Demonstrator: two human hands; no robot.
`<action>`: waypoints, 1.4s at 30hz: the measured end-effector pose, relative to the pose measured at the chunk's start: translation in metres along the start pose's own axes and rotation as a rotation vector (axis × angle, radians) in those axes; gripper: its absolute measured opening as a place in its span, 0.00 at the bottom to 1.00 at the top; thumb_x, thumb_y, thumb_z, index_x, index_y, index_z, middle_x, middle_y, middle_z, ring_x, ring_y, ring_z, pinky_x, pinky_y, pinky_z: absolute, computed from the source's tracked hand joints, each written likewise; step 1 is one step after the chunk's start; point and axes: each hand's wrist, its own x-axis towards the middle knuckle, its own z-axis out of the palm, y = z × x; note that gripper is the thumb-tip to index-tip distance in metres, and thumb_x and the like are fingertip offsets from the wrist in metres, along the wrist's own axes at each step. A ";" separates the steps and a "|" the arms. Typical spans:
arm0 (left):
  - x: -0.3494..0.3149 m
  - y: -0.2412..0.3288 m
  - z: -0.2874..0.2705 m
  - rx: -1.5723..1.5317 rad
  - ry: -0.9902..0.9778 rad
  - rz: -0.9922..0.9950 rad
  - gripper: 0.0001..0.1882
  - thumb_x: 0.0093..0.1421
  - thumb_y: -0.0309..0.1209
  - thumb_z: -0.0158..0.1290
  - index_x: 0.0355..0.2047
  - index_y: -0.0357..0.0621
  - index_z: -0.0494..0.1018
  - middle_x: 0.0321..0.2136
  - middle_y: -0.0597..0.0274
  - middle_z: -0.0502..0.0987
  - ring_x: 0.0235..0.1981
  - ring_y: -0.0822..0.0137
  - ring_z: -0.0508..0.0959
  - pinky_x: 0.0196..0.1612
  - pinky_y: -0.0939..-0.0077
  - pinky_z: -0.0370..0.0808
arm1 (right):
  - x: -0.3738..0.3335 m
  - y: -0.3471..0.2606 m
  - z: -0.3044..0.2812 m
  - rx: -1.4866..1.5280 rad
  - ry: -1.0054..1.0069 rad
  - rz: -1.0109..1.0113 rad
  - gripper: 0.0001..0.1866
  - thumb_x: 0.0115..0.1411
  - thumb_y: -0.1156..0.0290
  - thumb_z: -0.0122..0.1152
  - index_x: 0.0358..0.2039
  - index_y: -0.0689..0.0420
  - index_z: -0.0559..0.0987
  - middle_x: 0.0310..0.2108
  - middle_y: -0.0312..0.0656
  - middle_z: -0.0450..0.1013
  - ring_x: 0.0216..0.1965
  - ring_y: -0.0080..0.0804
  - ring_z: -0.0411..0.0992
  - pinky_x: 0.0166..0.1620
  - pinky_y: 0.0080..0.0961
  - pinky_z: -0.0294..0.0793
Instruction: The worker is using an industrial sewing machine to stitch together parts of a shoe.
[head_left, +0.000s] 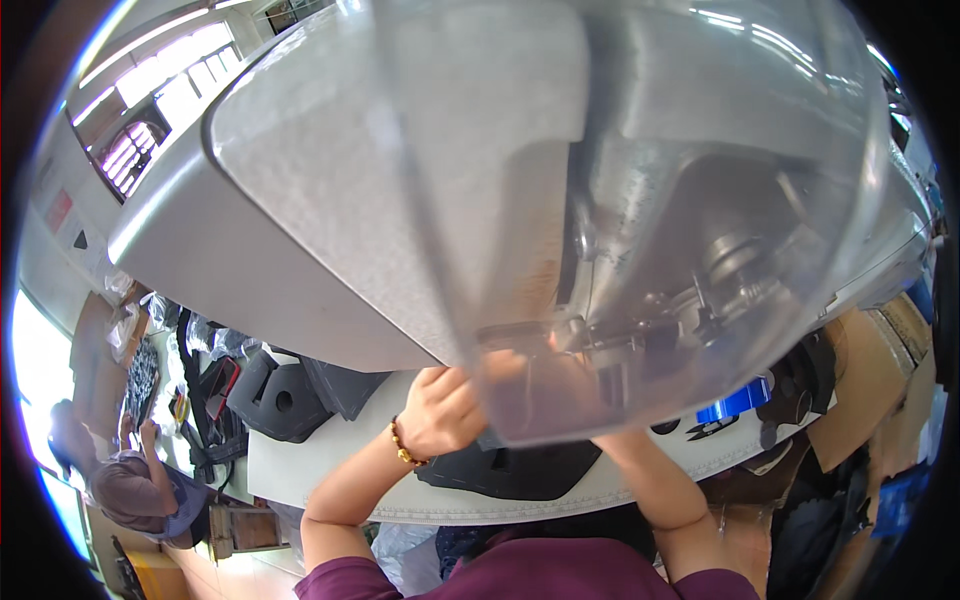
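A grey sewing machine (320, 230) fills the upper view, with a clear plastic shield (560, 415) across its needle area. My left hand (445, 408), with a beaded bracelet at the wrist, reaches to the shield's lower left edge. Its fingers are bent and closed, and the fingertips pass behind the plastic. Whatever they pinch is hidden. Behind the shield, close to the presser foot area, my right hand (590, 395) shows only as a blur; its fingers are not clear. A black shaped piece (515, 470) lies on the white table just below both hands.
More black shaped pieces (280, 400) lie left of the machine. On the right rest a blue object (735, 400), black-handled snips (712, 430) and dark parts (800, 385). Cardboard (860, 390) stands beyond. A person (150, 490) works at the far left.
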 end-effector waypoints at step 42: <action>0.031 0.020 -0.025 0.070 -0.173 -0.066 0.13 0.42 0.25 0.52 0.32 0.39 0.73 0.35 0.60 0.73 0.39 0.69 0.75 0.33 0.79 0.71 | 0.004 0.030 -0.017 0.244 -0.333 0.148 0.22 0.46 0.72 0.60 0.42 0.64 0.67 0.34 0.40 0.68 0.34 0.23 0.67 0.35 0.22 0.69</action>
